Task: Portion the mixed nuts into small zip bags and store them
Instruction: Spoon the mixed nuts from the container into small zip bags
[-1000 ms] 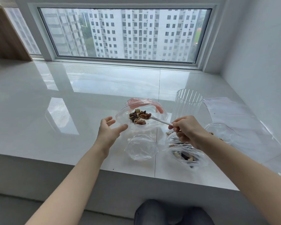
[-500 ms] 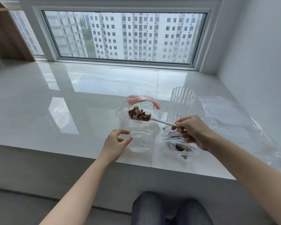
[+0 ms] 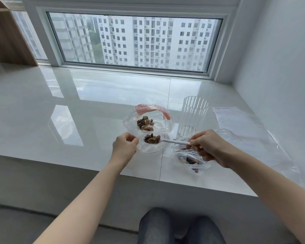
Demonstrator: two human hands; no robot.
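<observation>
A large clear bag with a red zip strip (image 3: pixel 163 123) lies open on the white sill, with mixed nuts (image 3: pixel 144 124) inside. Just in front of it my left hand (image 3: pixel 124 146) pinches the rim of a small clear zip bag (image 3: pixel 149 149) and holds its mouth open. My right hand (image 3: pixel 210 147) grips the handle of a white spoon (image 3: pixel 176 142). The spoon's bowl carries a heap of nuts (image 3: pixel 152 138) right over the small bag's mouth. A second small bag with nuts in it (image 3: pixel 188 160) lies under my right hand.
A tall ribbed clear glass (image 3: pixel 194 114) stands right of the large bag. Flat empty zip bags (image 3: pixel 245 129) lie spread toward the right wall. The sill's front edge (image 3: pixel 77 162) runs just below my hands. My knees show beneath it.
My left hand went from open to pinching the small bag's rim. The loaded spoon came out of the large bag and moved toward me, over the small bag.
</observation>
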